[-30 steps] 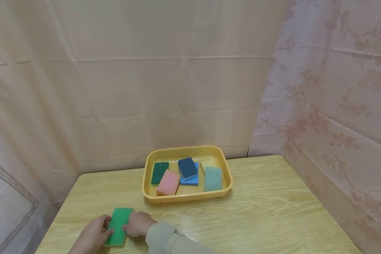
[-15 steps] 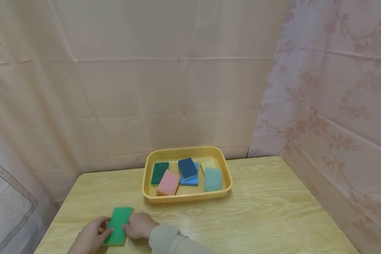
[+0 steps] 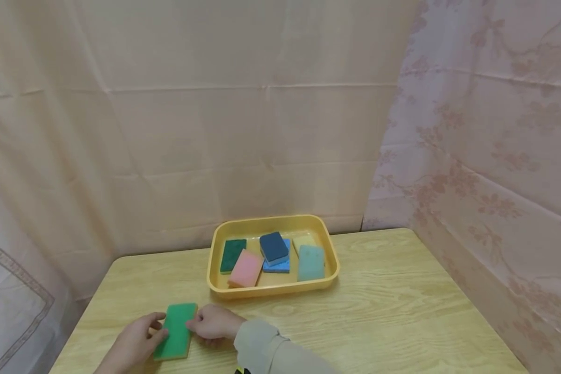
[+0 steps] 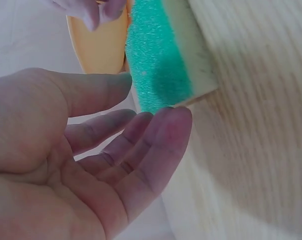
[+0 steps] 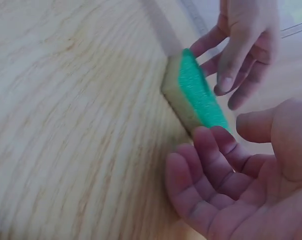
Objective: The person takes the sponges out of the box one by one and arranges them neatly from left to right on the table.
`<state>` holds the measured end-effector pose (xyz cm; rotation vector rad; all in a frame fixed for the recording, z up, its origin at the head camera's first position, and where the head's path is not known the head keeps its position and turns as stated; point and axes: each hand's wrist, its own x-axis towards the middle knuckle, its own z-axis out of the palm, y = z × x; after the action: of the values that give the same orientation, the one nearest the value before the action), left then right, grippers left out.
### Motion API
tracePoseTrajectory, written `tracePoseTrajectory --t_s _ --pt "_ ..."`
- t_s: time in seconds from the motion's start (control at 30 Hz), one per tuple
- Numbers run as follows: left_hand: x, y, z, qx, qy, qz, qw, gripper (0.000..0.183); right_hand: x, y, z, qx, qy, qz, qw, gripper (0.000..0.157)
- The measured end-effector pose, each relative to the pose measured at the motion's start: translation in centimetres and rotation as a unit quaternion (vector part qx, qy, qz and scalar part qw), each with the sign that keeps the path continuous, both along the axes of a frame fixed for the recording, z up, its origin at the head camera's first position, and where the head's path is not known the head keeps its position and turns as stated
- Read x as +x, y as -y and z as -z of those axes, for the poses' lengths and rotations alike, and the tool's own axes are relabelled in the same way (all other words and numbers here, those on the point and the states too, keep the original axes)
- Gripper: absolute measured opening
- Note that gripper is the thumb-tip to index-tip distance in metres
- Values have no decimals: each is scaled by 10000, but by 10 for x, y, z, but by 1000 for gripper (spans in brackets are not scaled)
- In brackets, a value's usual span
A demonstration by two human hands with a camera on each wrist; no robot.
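A green-topped scouring sponge (image 3: pixel 176 332) with a pale yellow foam side lies flat on the table's near left part. My left hand (image 3: pixel 137 340) is at its left edge, fingers loosely bent and thumb tip overlapping the green face in the head view. In the left wrist view, a gap shows between the thumb and fingers (image 4: pixel 156 150), with the sponge (image 4: pixel 158 55) just beyond the fingertips. At the sponge's right edge is my right hand (image 3: pixel 215 324), its thumb tip close to the side. The right wrist view shows its fingers (image 5: pixel 206 175) loosely curled beside the sponge (image 5: pixel 201 97).
Behind the hands stands a yellow tray (image 3: pixel 273 292). It holds a dark green sponge (image 3: pixel 232 255), a pink sponge (image 3: pixel 245 269), a dark blue sponge (image 3: pixel 274 247) on a brighter blue one (image 3: pixel 278 267), and a pale aqua sponge (image 3: pixel 311 263) near a pale yellow one. Curtains hang behind the table (image 3: pixel 392 311).
My right hand has drawn slightly to the right, its fingers loosening from the sponge's edge. The left hand has barely moved, and the sponge stays in about the same place.
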<state>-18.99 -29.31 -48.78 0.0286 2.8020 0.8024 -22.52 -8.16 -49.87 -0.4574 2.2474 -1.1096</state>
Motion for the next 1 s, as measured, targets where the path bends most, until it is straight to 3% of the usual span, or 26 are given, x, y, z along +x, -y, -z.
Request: tracePoseTrajectory --t_s 0.23,0.5,0.7,1.0 --pt "-5 -9 -12 54 -282 134 9995 40 -3 -18 -22 -514 320 -23 9982 29" --pt "-11 -28 -32 230 -737 412 9962 34 -15 -36 -57 -332 -139 207 9991 25" --pt "-22 -46 -52 307 -1011 730 9917 31 -29 -55 -71 -340 -354 447 9978 25" --pt "-46 -69 -78 128 -1237 1136 9857 27 -56 -86 -86 -314 -326 680 9967 30"
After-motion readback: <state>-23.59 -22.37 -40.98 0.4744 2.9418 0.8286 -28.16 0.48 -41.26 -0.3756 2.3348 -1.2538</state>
